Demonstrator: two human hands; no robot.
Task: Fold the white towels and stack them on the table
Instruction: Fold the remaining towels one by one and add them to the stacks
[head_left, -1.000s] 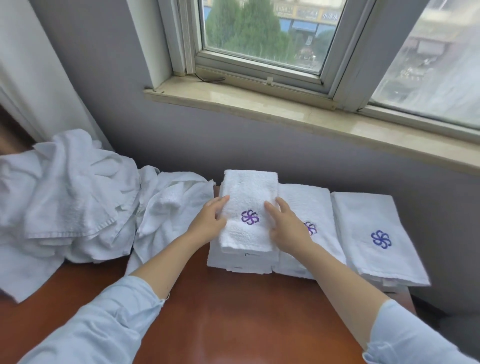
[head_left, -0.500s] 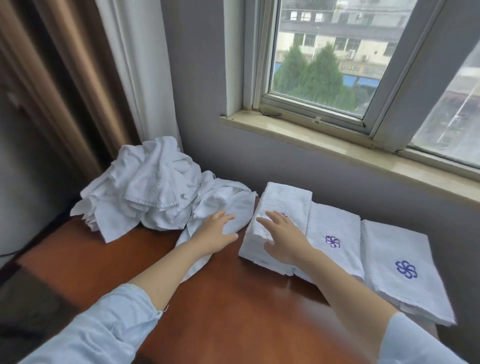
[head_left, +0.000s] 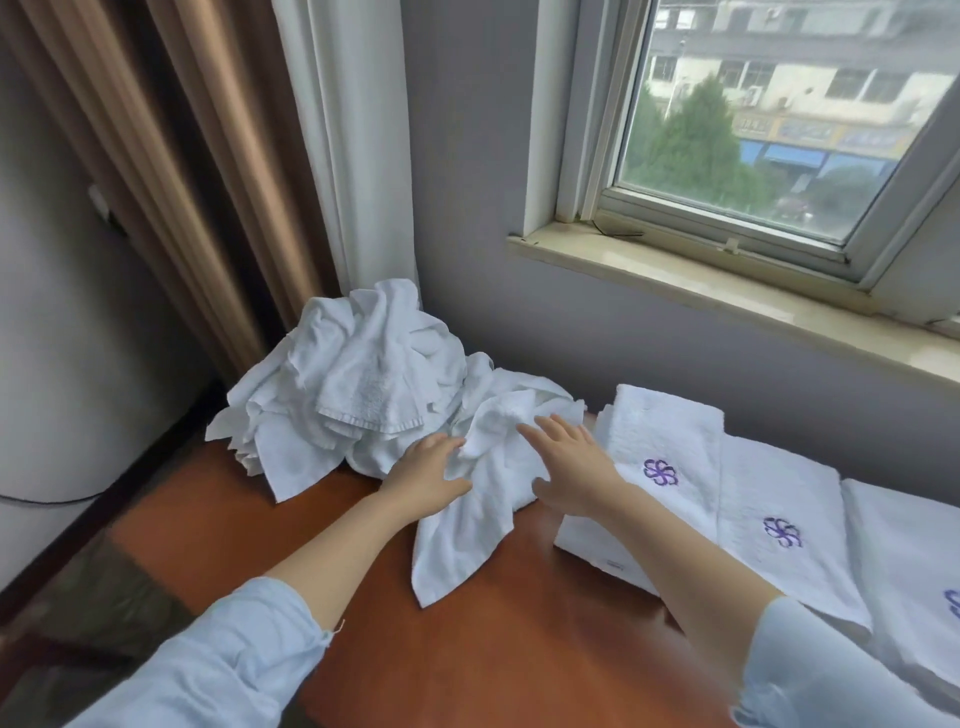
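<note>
**Item under work.** One loose towel (head_left: 467, 525) lies crumpled on the table (head_left: 519, 665). Its lower corner trails toward the near edge, and its upper part runs into the heap of unfolded towels (head_left: 358, 384) banked in the corner by the curtain (head_left: 208, 156). I judge it the next piece for folding, because it lies out from the heap's bulk and closest to the bare working area.

**Left hand (head_left: 423, 475).** It is laid on the towel's left edge, fingers (head_left: 449, 446) fairly straight and thumb spread onto the cloth. I see no pinch, but the fingertips are partly sunk in a fold, so I cannot rule out a light hold.

**Right hand (head_left: 571, 465).** It is palm down over the towel's right side, fingers straight, spread and released. Whether it touches or hovers I cannot tell.

I read one hand on each side as preparation to draw the piece out and flatten it.

**Finished work.** Three folded stacks sit side by side along the wall below the window sill (head_left: 727, 280), each with a purple emblem (head_left: 661, 472) facing up:
- the left stack (head_left: 670, 431);
- the middle stack (head_left: 769, 483);
- the right stack (head_left: 904, 545), partly cut off by the frame.

The right forearm crosses the left stack's near corner.

**Risk.** The towel overlaps the heap, so in my judgement a pull may drag neighbouring cloth along with it.
</note>
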